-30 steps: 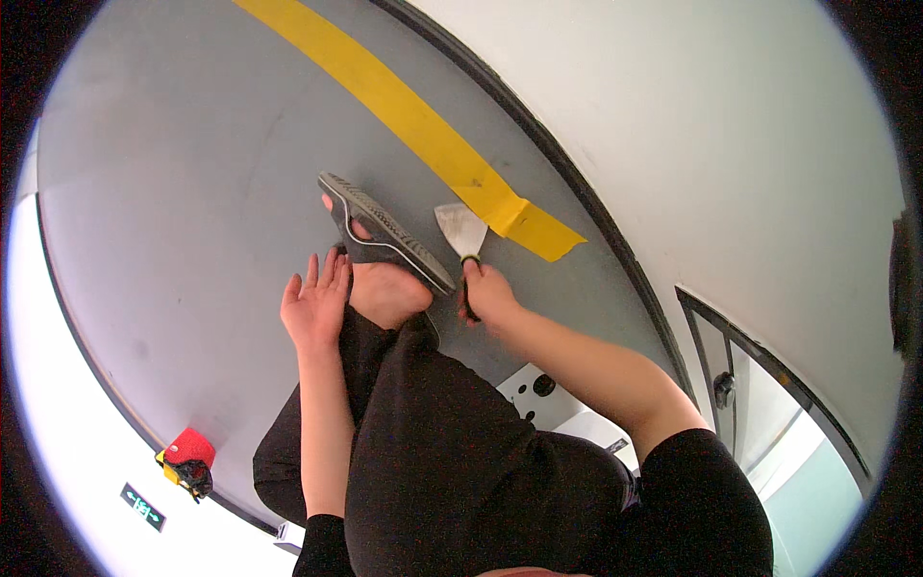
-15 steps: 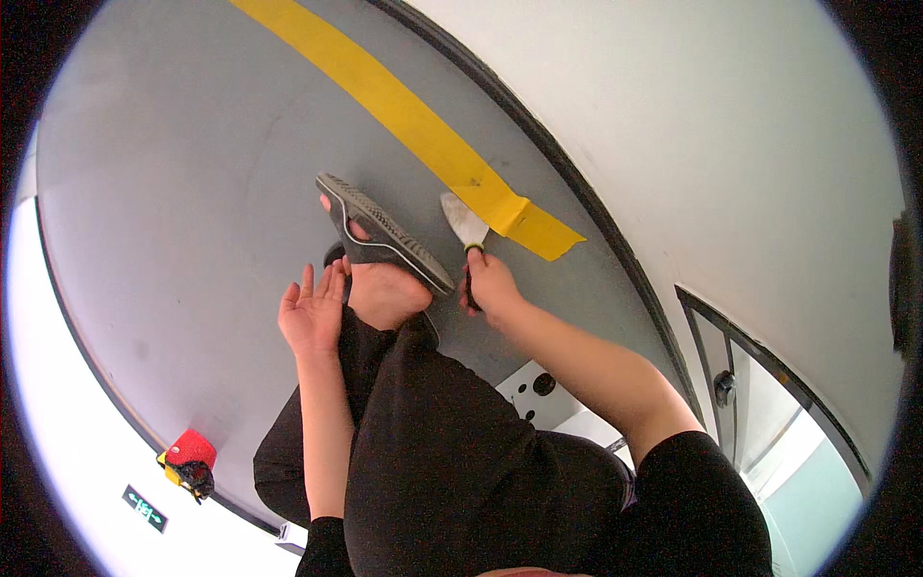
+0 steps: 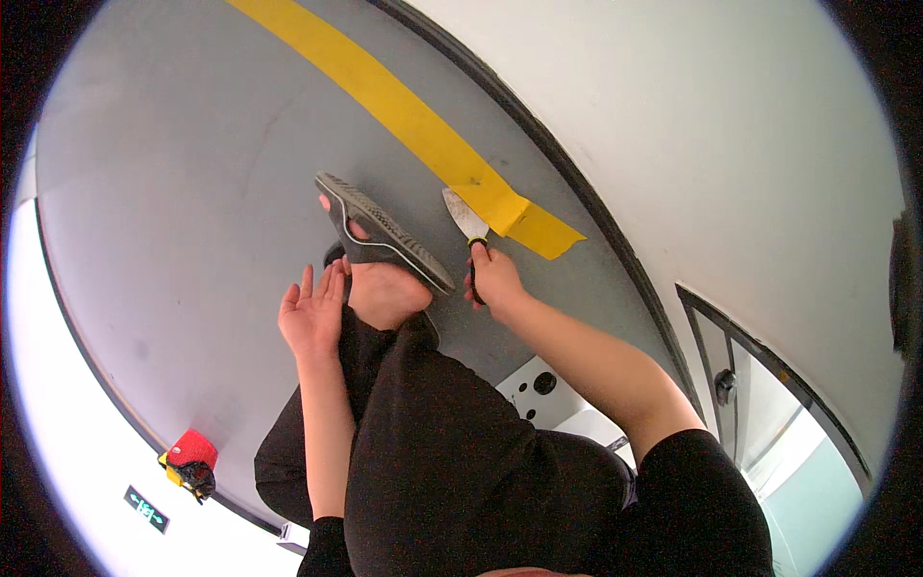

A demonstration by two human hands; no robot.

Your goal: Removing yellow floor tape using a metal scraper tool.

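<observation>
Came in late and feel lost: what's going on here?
The person's right hand grips a scraper, its blade at the edge of the yellow tape on the grey floor; whether it reaches underneath is hard to tell. The left hand is open and looks empty, beside a foot in a dark sandal.

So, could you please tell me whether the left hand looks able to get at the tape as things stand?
Probably not directly: the left hand is open, but the sandal lies between it and the tape. The right hand, with the scraper, is nearer.
</observation>
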